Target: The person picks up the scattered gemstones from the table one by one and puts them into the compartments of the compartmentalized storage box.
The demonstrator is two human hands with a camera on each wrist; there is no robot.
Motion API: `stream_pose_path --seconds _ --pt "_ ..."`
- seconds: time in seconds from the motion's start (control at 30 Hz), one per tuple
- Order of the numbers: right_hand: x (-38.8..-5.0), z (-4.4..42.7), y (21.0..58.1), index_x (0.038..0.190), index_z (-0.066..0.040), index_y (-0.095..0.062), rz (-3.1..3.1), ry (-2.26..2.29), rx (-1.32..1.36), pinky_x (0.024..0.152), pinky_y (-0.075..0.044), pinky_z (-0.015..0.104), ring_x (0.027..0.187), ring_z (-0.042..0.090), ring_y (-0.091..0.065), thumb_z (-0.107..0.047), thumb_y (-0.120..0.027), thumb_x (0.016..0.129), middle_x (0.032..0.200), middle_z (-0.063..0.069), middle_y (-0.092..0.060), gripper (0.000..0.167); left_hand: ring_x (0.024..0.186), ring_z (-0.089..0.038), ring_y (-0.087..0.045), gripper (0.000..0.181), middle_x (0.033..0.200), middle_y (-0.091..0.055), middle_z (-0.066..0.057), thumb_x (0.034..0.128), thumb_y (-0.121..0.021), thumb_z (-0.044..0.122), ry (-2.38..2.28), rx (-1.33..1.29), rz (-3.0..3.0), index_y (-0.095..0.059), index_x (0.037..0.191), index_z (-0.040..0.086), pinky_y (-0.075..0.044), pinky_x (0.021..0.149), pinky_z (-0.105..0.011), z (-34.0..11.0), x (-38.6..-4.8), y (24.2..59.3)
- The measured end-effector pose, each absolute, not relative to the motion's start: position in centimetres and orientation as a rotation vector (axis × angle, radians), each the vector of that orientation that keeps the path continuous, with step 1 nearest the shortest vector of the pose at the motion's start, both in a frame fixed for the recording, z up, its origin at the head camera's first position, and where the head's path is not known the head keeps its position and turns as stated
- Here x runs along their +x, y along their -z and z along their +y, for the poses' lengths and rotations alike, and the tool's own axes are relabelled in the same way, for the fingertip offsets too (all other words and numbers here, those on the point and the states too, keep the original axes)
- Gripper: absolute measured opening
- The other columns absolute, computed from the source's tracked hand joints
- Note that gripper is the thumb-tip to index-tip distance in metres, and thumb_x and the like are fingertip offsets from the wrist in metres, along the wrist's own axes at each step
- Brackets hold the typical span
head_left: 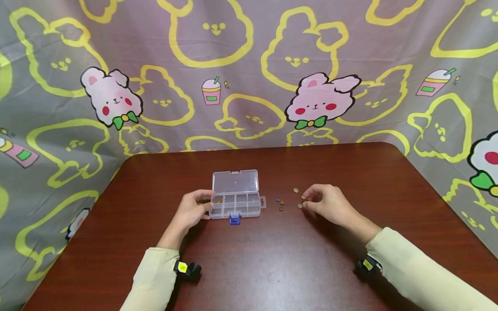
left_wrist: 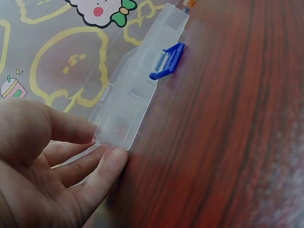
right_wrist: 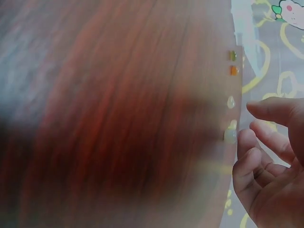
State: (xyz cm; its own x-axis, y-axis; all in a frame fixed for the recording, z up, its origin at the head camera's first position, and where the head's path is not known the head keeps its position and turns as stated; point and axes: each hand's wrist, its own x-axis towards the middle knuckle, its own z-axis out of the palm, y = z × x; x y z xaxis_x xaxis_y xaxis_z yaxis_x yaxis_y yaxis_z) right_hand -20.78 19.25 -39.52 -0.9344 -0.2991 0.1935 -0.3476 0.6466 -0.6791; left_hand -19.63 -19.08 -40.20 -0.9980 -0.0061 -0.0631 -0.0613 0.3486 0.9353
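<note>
My left hand (head_left: 190,210) holds the left end of a clear plastic compartment box (head_left: 254,210), its thumb at the near corner and fingers behind. The box's lid (head_left: 235,182) stands raised at the back, and a blue latch (head_left: 234,219) hangs at its front. Something small and orange (head_left: 219,201) lies in the far left compartment. To the right, my right hand (head_left: 330,205) reaches down beside a yellowish bead (head_left: 304,197), thumb and forefinger apart. A pale bead (head_left: 300,206) lies by its thumb, and another pale bead (head_left: 296,190) is farther back.
Between box and right hand lie a blue bead (head_left: 278,200), an orange-brown bead (head_left: 282,203) and a green bead (head_left: 281,209). A hang tab (head_left: 263,202) juts from the box's right end. Behind the brown table (head_left: 272,259) hangs a patterned curtain (head_left: 249,77).
</note>
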Motion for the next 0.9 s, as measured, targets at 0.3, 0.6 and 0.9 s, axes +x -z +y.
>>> stream_pose_path --seconds 0.3,0.6,0.9 --pt "-21.0 20.0 39.6 0.093 -0.004 -0.072 -2.820 -1.167 0.542 0.054 -0.048 0.027 0.061 0.014 -0.060 -0.006 -0.078 0.082 0.076 -0.001 -0.067 0.012 0.083 -0.023 -0.066 0.034 0.123 -0.062 -0.029 0.0905 -0.061 -0.009 -1.762 -0.061 2.545 -0.063 0.125 -0.008 -0.060 0.062 -0.035 -19.2 -19.6 40.2" --pt "-20.9 20.8 39.7 0.092 -0.007 -0.073 -2.861 -1.092 0.527 0.057 -0.046 0.027 0.065 0.013 -0.059 -0.007 -0.080 0.082 0.076 -0.002 -0.066 0.012 0.084 -0.022 -0.066 0.034 0.123 -0.063 -0.028 0.0903 -0.061 -0.009 -1.766 -0.071 2.539 -0.064 0.125 -0.008 -0.060 0.062 -0.034 -19.1 -19.6 40.2" --pt "-21.0 20.9 40.3 0.091 -0.009 -0.073 -2.844 -1.095 0.534 0.059 -0.046 0.028 0.068 0.013 -0.059 -0.007 -0.081 0.081 0.076 -0.003 -0.066 0.013 0.085 -0.021 -0.066 0.035 0.124 -0.062 -0.028 0.0911 -0.061 -0.008 -1.771 -0.077 2.534 -0.063 0.126 -0.007 -0.060 0.063 -0.034 -19.1 -19.7 40.3"
